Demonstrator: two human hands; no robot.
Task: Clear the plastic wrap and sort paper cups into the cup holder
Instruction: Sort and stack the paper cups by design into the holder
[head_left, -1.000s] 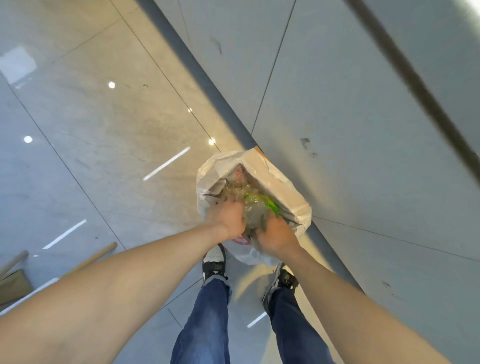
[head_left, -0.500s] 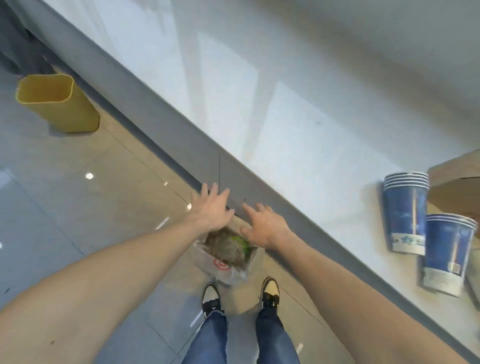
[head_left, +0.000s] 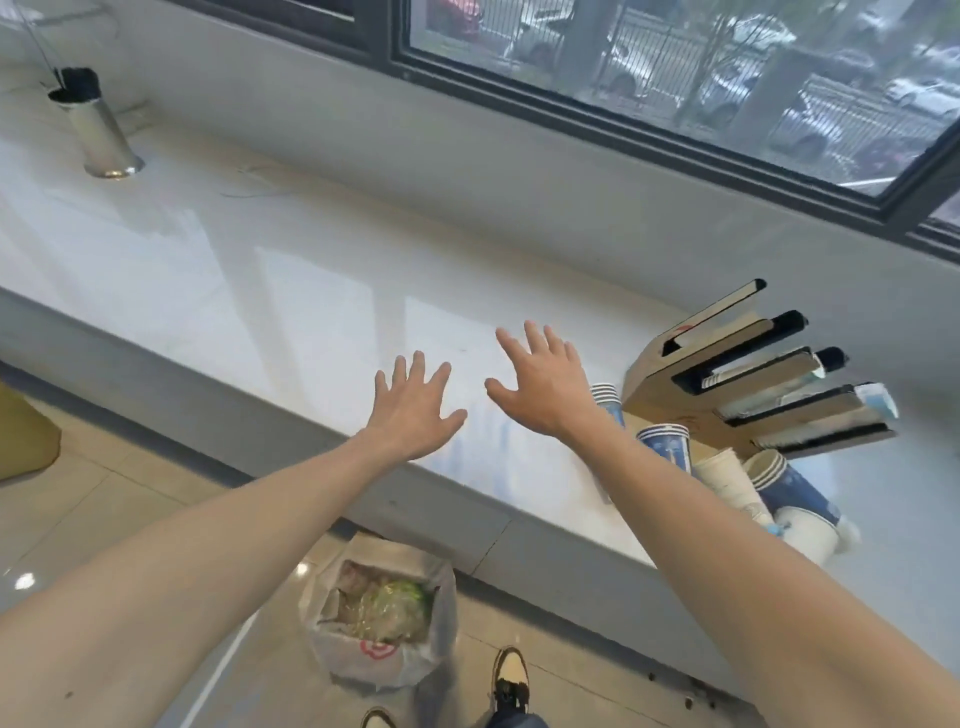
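My left hand (head_left: 415, 410) and my right hand (head_left: 545, 387) hover with fingers spread over the white sill (head_left: 291, 291), holding nothing. To the right of my right hand lie stacks of blue paper cups (head_left: 667, 444) and white paper cups (head_left: 727, 480), partly hidden behind my right forearm. Behind them a wooden cup holder (head_left: 691, 384) lies tipped, its black-edged slats pointing right. On the floor below, a white plastic bag (head_left: 374, 660) stands open with crumpled clear plastic wrap (head_left: 384, 610) inside.
A shiny metal cylinder (head_left: 98, 135) stands at the sill's far left. A window (head_left: 675, 67) runs along the back. A yellow bin's edge (head_left: 26, 441) shows at the left on the tiled floor. My shoes (head_left: 511, 675) stand next to the bag.
Both hands have left the bag, where they pressed the wrap down, and have risen over the sill with fingers spread. The view has tilted up from the floor to the sill.
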